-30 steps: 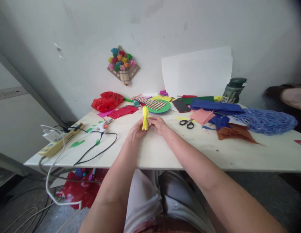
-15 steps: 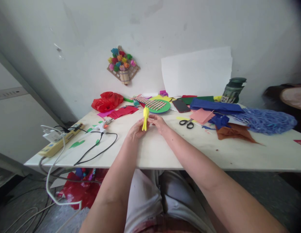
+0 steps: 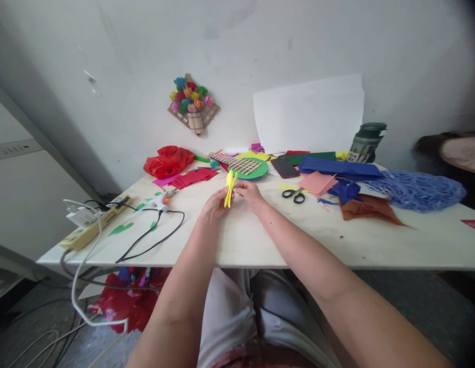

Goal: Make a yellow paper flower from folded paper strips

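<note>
A narrow, folded piece of yellow paper stands nearly upright above the middle of the table, its top split into strips. My left hand is closed around its left side, the fingers partly behind it. From the right, my right hand pinches at the paper's edge, with the fingertips partly hidden. Just behind the paper lies a green disc with a lattice of pale and red strips on it. Black-handled scissors rest to the right of my right hand.
At left are a glue gun with a looped cord, green paper leaves and a power strip. Red paper, a phone, pink sheets, brown paper, blue strands and a bottle line the back and right.
The yellow paper has turned slightly in my hands, and its top now shows separate strips leaning right. Both hands stay in nearly the same place.
</note>
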Demonstrator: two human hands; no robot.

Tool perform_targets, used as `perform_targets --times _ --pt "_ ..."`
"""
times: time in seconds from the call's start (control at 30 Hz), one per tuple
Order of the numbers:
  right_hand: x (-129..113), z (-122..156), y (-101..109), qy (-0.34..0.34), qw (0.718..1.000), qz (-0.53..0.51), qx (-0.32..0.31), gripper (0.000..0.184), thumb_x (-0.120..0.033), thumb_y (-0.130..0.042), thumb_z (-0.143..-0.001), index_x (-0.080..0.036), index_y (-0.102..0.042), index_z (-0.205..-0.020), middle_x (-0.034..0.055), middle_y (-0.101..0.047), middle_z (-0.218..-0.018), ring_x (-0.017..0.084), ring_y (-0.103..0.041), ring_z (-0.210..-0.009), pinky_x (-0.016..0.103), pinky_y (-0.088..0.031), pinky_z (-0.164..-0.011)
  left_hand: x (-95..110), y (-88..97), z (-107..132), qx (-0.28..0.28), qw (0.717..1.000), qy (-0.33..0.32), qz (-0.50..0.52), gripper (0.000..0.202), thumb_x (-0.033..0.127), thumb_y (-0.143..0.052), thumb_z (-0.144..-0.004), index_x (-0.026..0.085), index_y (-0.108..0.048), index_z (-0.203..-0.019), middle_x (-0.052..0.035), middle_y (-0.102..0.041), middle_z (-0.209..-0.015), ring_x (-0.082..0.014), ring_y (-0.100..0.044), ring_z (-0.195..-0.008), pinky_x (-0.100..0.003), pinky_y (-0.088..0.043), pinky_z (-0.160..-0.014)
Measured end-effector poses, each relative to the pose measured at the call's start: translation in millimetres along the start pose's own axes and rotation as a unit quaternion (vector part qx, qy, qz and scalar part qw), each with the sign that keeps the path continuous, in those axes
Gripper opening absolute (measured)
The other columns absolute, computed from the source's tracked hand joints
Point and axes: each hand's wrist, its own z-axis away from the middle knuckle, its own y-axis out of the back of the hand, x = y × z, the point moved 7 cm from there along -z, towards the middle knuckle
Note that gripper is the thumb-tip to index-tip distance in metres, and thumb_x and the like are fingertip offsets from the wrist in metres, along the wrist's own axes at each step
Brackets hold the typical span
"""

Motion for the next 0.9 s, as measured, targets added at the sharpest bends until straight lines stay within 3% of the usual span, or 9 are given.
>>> perform_targets --times 0.1,0.3,0.67,0.9 --pt "-5.3 1.3 -2.1 0.024 0.999 0.028 -0.015 0.015 -0.031 -0.058 -0.057 -0.016 -0.055 -0.057 -0.0036 -0.052 -0.054 0.010 -0.045 -0.057 0.024 -0.034 -0.057 1.2 0.0 0.5 0.007 1.000 -0.008 0.001 0.008 0.014 -0.051 -0.078 0.011 -0.059 -0.080 -0.0029 -0.061 -0.063 -0.0079 -0.056 -0.049 -0.017 -0.047 -0.046" --pt "-8.0 -3.9 -0.9 0.095 0.986 0.128 -0.042 0.031 -0.046 -0.050 -0.070 -0.017 -0.054 -0.060 -0.0021 -0.052 -0.056 0.011 -0.047 -0.057 0.025 -0.035 -0.057 0.7 -4.1 2.8 -0.006 1.000 0.009 -0.003 0.011 0.012 -0.053 -0.076 0.011 -0.061 -0.083 -0.0036 -0.062 -0.069 -0.0073 -0.056 -0.052 -0.017 -0.047 -0.048" --pt "-13.6 0.1 -6.0 0.098 0.988 0.089 -0.079 0.036 -0.051 -0.050 -0.070 -0.017 -0.047 -0.060 -0.0039 -0.044 -0.054 0.008 -0.039 -0.053 0.023 -0.031 -0.052 -0.4 -3.2 3.2 -0.009 0.999 0.022 -0.020 0.014 0.014 -0.051 -0.078 0.011 -0.063 -0.085 -0.0060 -0.065 -0.080 -0.0077 -0.057 -0.056 -0.016 -0.047 -0.050" --pt "-14.1 -1.1 -5.7 0.122 0.981 0.127 -0.080 0.034 -0.049 -0.046 -0.074 -0.017 -0.048 -0.061 -0.0033 -0.046 -0.055 0.009 -0.041 -0.053 0.023 -0.033 -0.053 -1.1 -4.0 2.2 -0.020 0.999 0.023 -0.028 0.013 0.014 -0.050 -0.078 0.011 -0.061 -0.084 -0.0060 -0.064 -0.076 -0.0078 -0.056 -0.054 -0.016 -0.046 -0.048"
